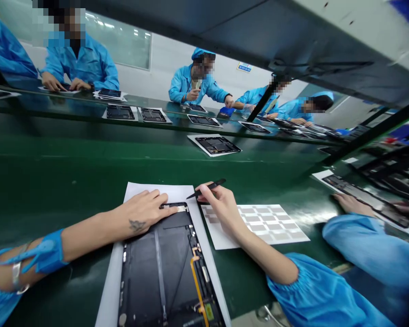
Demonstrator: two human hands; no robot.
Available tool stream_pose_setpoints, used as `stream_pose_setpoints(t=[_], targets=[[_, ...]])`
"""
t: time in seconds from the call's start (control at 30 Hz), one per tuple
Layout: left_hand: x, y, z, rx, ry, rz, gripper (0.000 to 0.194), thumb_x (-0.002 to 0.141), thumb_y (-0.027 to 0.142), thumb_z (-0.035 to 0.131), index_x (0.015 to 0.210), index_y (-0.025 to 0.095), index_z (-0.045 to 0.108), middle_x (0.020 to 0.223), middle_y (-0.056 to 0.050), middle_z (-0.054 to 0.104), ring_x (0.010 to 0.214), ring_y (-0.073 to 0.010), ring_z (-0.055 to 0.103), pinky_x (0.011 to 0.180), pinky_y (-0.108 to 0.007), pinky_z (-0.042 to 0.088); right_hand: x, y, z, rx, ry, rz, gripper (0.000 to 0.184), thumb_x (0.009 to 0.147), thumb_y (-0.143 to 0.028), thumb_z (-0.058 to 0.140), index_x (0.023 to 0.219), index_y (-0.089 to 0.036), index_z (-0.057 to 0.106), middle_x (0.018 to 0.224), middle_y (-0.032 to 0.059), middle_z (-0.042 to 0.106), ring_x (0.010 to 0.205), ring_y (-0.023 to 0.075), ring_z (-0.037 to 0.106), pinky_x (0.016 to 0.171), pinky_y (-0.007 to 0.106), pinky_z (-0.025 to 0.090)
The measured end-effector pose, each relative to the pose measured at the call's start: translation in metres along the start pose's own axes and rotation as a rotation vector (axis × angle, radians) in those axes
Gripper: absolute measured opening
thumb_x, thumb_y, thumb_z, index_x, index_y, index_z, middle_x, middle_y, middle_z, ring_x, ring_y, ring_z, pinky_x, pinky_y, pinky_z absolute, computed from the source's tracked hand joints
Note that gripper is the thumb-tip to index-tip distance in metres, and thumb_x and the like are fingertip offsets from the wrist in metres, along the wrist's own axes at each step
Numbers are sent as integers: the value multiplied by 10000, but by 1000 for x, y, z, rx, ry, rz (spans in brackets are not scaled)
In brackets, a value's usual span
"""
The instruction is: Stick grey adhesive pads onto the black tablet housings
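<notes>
In front of me an opened tablet housing (177, 263) with dark battery panels and an orange flex cable lies on a white sheet (105, 299). My left hand (146, 210) rests flat on its upper end. The index finger presses near a small pale strip (182, 209) by the top corner; the other fingers reach over the white sheet. My right hand (221, 206) is closed around black tweezers (211, 187), whose tip points left, just above the housing's top right corner. Partly under my right wrist is a white sheet of grey rectangular stickers (272, 222).
Another tablet housing (218, 145) lies on the green bench ahead. Several more line the raised shelf (122, 111), where co-workers in blue sit. To my right, a co-worker's hand (354, 204) touches a housing (368, 200). A grey overhead shelf (225, 32) hangs above, with dark posts.
</notes>
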State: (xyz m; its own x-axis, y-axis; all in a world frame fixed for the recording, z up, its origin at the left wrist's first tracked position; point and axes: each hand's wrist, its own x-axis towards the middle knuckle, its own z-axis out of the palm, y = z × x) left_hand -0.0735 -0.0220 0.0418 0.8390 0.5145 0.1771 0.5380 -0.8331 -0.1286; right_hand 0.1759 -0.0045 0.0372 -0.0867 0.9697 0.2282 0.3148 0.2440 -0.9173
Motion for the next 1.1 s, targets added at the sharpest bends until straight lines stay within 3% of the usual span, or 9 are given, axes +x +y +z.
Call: stream_pose_setpoints(t=[0.13, 0.23, 0.33, 0.5, 0.77, 0.87, 1.0, 1.1], targets=[[20, 9, -7, 106, -76, -23, 526, 942, 88, 469, 1425, 293, 510, 950, -90, 594, 739, -235, 594, 633, -329, 466, -2, -16, -5, -120, -73, -327, 263, 984, -415, 513, 913, -200, 648, 920, 63, 686, 880, 208, 645, 785, 323, 508], [20, 8, -5, 91, -79, -42, 433, 935, 101, 477, 1335, 225, 591, 920, -97, 619, 742, -244, 623, 640, -337, 499, -1, -27, -2, -328, -261, -563, 178, 991, -181, 449, 952, -207, 620, 870, 55, 661, 843, 197, 606, 758, 313, 464], [5, 1, 3, -32, 10, -82, 301, 908, 65, 460, 1115, 135, 667, 952, -102, 672, 840, -232, 659, 752, -330, 534, 6, -34, 10, -612, -485, -714, 192, 905, -51, 496, 898, -191, 627, 878, 68, 637, 846, 210, 553, 724, 322, 397], [-19, -8, 12, -262, 211, -61, 329, 901, 33, 394, 1068, 134, 659, 1019, -78, 716, 975, -192, 668, 879, -293, 521, 22, -40, 31, -894, -737, -683, 166, 858, -23, 556, 829, -172, 624, 878, 58, 602, 839, 200, 521, 694, 318, 322], [-14, -7, 11, -222, 197, -56, 273, 873, 34, 405, 840, 134, 657, 850, -77, 684, 843, -201, 648, 779, -288, 512, 31, -56, 40, -1025, -929, -750, 159, 843, -24, 546, 848, -153, 638, 862, 72, 610, 811, 199, 528, 696, 318, 336], [-16, -7, 16, -224, 214, -41, 293, 878, 40, 404, 933, 135, 676, 926, -90, 702, 908, -209, 649, 829, -305, 522, 35, -60, 34, -1088, -979, -766, 173, 830, -14, 547, 860, -154, 646, 857, 77, 620, 797, 203, 537, 679, 321, 340], [-17, -7, 22, -230, 277, -24, 330, 894, 45, 405, 1046, 136, 683, 1007, -98, 716, 943, -217, 651, 849, -335, 537, 40, -49, 11, -1060, -998, -679, 138, 838, -38, 581, 814, -161, 638, 815, 61, 611, 762, 200, 539, 663, 316, 362], [-15, -5, 21, -229, 270, -24, 330, 908, 28, 400, 1042, 122, 687, 997, -100, 718, 937, -221, 656, 835, -336, 540, 33, -32, -6, -906, -819, -633, 159, 841, -21, 582, 821, -168, 642, 813, 50, 606, 787, 200, 545, 694, 310, 399]])
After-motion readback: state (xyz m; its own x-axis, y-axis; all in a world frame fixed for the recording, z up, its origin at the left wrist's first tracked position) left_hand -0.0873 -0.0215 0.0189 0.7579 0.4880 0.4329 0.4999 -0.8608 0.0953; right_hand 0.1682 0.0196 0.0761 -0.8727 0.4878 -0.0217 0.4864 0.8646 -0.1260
